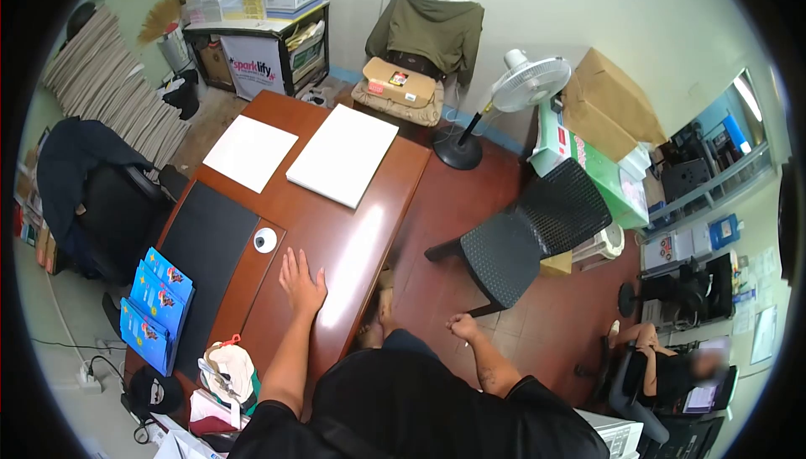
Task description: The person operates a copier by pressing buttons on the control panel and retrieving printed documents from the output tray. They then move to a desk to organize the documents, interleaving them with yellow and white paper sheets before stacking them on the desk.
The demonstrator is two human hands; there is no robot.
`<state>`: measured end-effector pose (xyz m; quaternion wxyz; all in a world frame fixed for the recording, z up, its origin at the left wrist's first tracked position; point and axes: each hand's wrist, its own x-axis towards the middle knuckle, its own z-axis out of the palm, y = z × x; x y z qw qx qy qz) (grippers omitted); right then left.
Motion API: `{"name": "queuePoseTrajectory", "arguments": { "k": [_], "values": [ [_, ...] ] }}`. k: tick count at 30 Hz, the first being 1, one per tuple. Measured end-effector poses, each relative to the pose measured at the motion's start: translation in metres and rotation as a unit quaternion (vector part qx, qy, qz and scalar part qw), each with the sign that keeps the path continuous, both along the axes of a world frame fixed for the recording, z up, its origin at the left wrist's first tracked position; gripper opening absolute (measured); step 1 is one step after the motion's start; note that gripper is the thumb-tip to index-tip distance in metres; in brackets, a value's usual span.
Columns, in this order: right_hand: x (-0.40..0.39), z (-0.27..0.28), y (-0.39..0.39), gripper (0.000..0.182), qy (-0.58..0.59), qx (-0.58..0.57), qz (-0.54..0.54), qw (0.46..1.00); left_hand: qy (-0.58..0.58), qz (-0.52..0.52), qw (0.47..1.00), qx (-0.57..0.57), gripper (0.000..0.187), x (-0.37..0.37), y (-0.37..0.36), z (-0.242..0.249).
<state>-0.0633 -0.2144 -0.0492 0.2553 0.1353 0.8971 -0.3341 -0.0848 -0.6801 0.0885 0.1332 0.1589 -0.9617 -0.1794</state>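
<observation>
My left hand (303, 284) lies on the glossy brown desk (336, 245) with its fingers spread and nothing in it. Close by is a round white disc with a dark centre (264, 241), set beside the black desk mat (210, 224). Farther back on the desktop rest a thick stack of white paper (342, 155) and a thinner white sheet or pile (250, 153). My right hand (462, 325) hangs over the floor to the right of the desk, fingers curled closed. A tiny pale spot shows under it; what it holds, if anything, I cannot make out.
A black woven plastic chair (512, 245) stands right of the desk, with a standing fan (529, 81) behind it. Blue printed packs (157, 308) and a white cloth bag (231, 371) occupy the desk's near left. A seated person (663, 367) is at far right.
</observation>
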Motion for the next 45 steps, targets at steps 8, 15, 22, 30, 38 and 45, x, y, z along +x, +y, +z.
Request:
{"name": "queuePoseTrajectory", "arguments": {
  "k": [8, 15, 22, 30, 38, 45],
  "values": [
    [0.026, 0.010, -0.037, 0.022, -0.038, -0.015, 0.034, 0.999, -0.006, 0.003, 1.000, 0.000, 0.069, 0.003, 0.001, 0.002],
    [0.034, 0.032, -0.036, 0.023, -0.103, 0.085, 0.030, 0.991, -0.007, -0.011, 1.000, 0.009, 0.068, 0.003, -0.002, 0.001],
    [-0.167, 0.158, -0.189, 0.039, 0.223, -0.304, 0.111, 0.919, -0.023, 0.006, 1.000, -0.011, 0.065, -0.001, 0.006, 0.005],
    [-0.398, 0.231, -0.429, 0.094, 0.042, -0.295, 0.281, 0.912, -0.044, 0.015, 0.999, 0.013, 0.068, -0.007, 0.000, 0.011],
    [-0.430, 0.277, -0.432, 0.099, -0.099, -0.078, 0.372, 0.920, -0.083, 0.016, 0.996, 0.019, 0.070, -0.013, 0.000, 0.021],
    [-0.376, 0.274, -0.204, 0.107, -0.331, 0.147, 0.258, 0.896, -0.082, 0.020, 0.996, 0.015, 0.070, -0.018, -0.001, 0.020]
  ]
}}
